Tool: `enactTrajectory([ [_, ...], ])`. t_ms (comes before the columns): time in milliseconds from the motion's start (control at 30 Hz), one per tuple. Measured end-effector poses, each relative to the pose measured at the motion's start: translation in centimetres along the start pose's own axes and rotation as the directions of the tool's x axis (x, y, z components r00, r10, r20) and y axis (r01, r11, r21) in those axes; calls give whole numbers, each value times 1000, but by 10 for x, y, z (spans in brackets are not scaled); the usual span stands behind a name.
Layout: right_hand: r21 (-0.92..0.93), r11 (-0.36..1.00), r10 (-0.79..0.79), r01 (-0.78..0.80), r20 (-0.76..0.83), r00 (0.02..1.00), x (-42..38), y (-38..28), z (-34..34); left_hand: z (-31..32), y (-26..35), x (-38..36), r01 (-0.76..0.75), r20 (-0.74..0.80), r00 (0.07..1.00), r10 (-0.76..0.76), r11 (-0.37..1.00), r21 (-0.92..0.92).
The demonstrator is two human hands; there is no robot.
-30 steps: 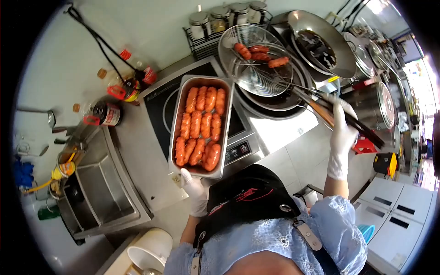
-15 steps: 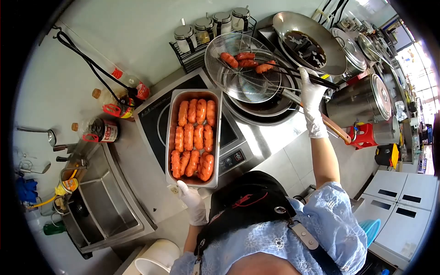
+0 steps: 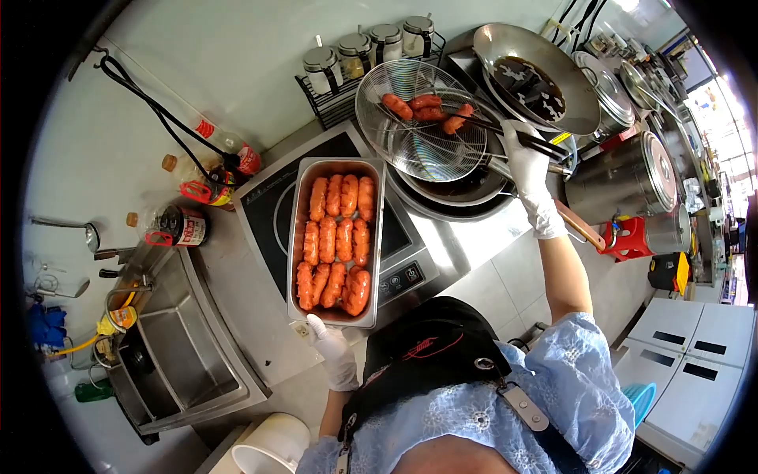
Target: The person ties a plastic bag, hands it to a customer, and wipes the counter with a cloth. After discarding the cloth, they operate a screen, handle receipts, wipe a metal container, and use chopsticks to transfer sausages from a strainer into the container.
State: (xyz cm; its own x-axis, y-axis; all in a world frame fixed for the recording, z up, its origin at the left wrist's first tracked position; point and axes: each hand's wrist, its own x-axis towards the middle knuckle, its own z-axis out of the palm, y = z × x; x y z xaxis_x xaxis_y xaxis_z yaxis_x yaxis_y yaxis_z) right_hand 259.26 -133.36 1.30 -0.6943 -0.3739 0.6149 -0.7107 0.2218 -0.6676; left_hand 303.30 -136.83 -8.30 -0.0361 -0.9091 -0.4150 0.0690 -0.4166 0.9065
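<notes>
My right hand [image 3: 529,170], in a white glove, is closed around long dark chopsticks [image 3: 491,125]. Their tips meet one sausage [image 3: 458,119] at the right side of a round wire strainer [image 3: 430,154]. Several more red sausages [image 3: 410,105] lie in the strainer, which rests over a dark-bottomed pan [image 3: 462,189]. A deep rectangular metal tray [image 3: 377,237] stands on the induction cooker, holding rows of glossy scored sausages [image 3: 344,238]. At its near edge my gloved left hand [image 3: 332,347] grips the rim, thumb on top and fingers mostly hidden below.
A wok [image 3: 580,95] with dark liquid sits at the back right, beside a large lidded steel pot [image 3: 624,178]. Seasoning jars [image 3: 355,55] stand in a rack by the wall. Sauce bottles [image 3: 185,225] and a steel sink [image 3: 193,347] are on the left.
My right hand and the chopsticks have shifted slightly, and the sausage at their tips is tilted more steeply. My left hand stays at the tray's near rim.
</notes>
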Motion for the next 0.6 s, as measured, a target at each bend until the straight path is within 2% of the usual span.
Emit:
enactTrajectory([
  [33,9,1000,27,-27,35,999,-3,-7,-4,0,-3,1,0,-3,1000,0,1000,-1],
  [100,-37,998,-41,44,69,997,-9,-19,-12,1,-10,5,-35,10,999,38,977,-209],
  [133,19,1000,-13,12,83,996,-12,-22,-15,1,-8,3,-34,9,999,37,977,-209],
  [200,27,999,-20,18,98,995,-18,-30,-25,2,-2,0,-12,10,1000,13,995,-97],
  [300,42,999,-36,32,104,994,-25,-46,-42,3,2,-1,-25,39,999,27,998,-51],
  [333,21,1000,-23,20,127,992,-27,-58,-51,2,3,-2,-25,28,999,26,999,-49],
  [400,-4,995,-99,101,148,984,-31,-75,-68,2,7,-4,2,112,994,2,999,-40],
  [433,-1,997,-81,82,169,982,-34,-87,-78,5,11,-6,67,66,996,-61,994,-84],
  [467,65,990,-131,122,154,979,-38,-90,-84,3,10,-6,32,74,997,-30,999,-31],
  [500,47,992,-121,115,161,979,-41,-105,-92,-2,4,-4,-3,84,996,1,1000,21],
  [533,69,997,-51,40,174,983,-47,-114,-101,-7,-14,5,23,53,998,-16,990,-141],
  [567,111,991,-85,68,156,984,-52,-116,-107,-4,-20,10,39,34,999,-30,952,-303],
  [600,264,965,-54,4,184,981,-59,-117,-113,-5,-24,11,-40,96,993,74,948,-316],
])
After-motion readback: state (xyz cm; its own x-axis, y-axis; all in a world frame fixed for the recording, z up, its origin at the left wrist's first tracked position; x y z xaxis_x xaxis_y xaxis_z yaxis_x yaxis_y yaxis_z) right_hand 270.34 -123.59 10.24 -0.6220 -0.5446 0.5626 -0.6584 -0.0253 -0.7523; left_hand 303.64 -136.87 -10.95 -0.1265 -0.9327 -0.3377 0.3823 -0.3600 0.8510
